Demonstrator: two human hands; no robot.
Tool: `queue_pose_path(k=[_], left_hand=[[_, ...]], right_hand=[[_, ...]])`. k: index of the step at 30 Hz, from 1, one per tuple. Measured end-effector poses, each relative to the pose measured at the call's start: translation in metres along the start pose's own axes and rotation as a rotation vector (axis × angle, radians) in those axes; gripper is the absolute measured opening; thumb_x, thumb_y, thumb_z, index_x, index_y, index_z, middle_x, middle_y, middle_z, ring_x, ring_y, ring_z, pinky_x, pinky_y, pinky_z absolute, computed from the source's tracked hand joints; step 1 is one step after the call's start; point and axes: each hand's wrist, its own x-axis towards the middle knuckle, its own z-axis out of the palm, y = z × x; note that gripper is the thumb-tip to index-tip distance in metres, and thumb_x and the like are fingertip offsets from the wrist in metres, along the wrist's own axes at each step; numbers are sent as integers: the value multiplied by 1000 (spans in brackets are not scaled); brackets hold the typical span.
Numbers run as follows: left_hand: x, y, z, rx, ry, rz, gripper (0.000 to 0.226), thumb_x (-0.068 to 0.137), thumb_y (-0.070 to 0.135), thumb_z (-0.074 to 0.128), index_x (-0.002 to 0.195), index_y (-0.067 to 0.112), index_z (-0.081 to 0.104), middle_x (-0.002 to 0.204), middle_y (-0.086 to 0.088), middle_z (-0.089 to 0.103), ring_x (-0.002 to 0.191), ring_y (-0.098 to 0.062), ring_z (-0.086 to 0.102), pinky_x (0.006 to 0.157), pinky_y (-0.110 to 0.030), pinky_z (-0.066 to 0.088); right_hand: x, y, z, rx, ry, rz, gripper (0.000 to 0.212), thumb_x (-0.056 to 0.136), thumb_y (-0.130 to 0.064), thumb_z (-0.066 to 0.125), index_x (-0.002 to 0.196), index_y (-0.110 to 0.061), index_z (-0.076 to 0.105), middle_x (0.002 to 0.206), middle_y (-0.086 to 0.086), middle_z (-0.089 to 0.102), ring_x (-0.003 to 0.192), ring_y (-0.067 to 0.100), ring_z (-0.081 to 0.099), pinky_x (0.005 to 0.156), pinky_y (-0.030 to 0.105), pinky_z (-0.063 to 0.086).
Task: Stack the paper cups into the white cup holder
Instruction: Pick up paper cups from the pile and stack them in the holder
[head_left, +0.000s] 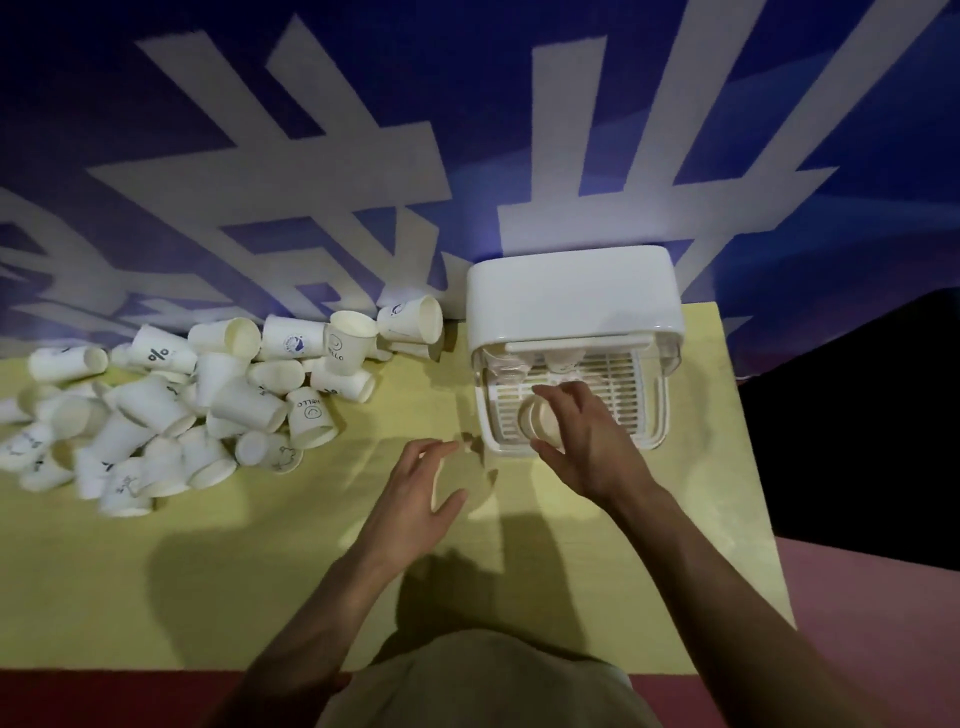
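Right now a paper cup (540, 423) is gripped by the right hand (582, 441), fingers curled round its wall, directly over the slatted tray of the white cup holder (571, 296). The cup is tipped, long axis approx. near-to-far, base end facing the camera (rim can't be made out). The left hand (421, 480) is held relaxed and empty above the yellow table (208, 571), betw. holder and the cup pile (182, 405) at the left, so it's nearer the pile. Cups are thin matte paper, tapered, easily crushed; the holder is smooth glossy plastic w/ a ribbed grid floor.
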Motion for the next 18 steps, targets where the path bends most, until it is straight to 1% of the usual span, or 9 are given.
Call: queue_pose_path(k=[2,5,7,9,11,13,15,18], left_hand=[[-14,-18,-6,-19,41,-31,54,94,32,68,144,28,48,139,10,39,125,-10,50,107,-36,48],[-28,-42,-15,-12,148,-98,51,92,27,70,140,25,52,139,5,42,127,-13,47,108,-34,45],[-31,-57,-23,9,222,-152,49,91,26,73,137,23,56,139,-3,45,129,-22,45,107,-34,41],[-28,-71,-32,29,266,-216,49,90,24,74,136,20,57,139,-9,45,131,-30,42,105,-37,38],[-20,-85,-43,59,292,-266,50,88,23,76,135,18,59,139,-13,44,130,-35,42,107,-41,37],[-8,-103,-53,104,290,-299,52,86,23,77,133,16,59,139,-16,42,129,-39,42,108,-45,35],[6,-119,-62,149,246,-343,55,85,25,77,134,17,56,142,-19,37,129,-41,41,108,-49,34],[23,-130,-73,174,140,-446,59,89,31,70,142,18,47,150,-20,22,135,-42,30,111,-47,30]], right_hand=[[5,4,15,-33,-33,19,68,89,-31,74,148,-14,46,133,14,51,114,35,56,80,43,57],[13,8,34,-47,-35,65,71,90,-29,76,151,-12,44,143,22,50,123,43,55,94,50,54],[19,5,39,-59,-54,102,74,91,-33,75,155,-17,40,151,23,44,132,44,49,105,53,49],[21,-2,39,-101,-76,137,77,91,-37,73,157,-18,37,155,23,39,138,45,42,111,55,42],[15,-11,35,-158,-44,165,78,91,-42,72,156,-16,36,155,23,38,137,47,39,110,59,41],[5,-22,29,-182,20,173,74,93,-42,69,153,-12,39,151,25,41,132,47,41,104,60,45],[-10,-34,25,-187,82,173,66,94,-35,66,150,-10,42,147,24,43,128,44,42,101,59,47],[-36,-57,22,-160,142,161,58,94,-24,68,146,-12,46,144,17,46,129,38,44,100,53,50]])
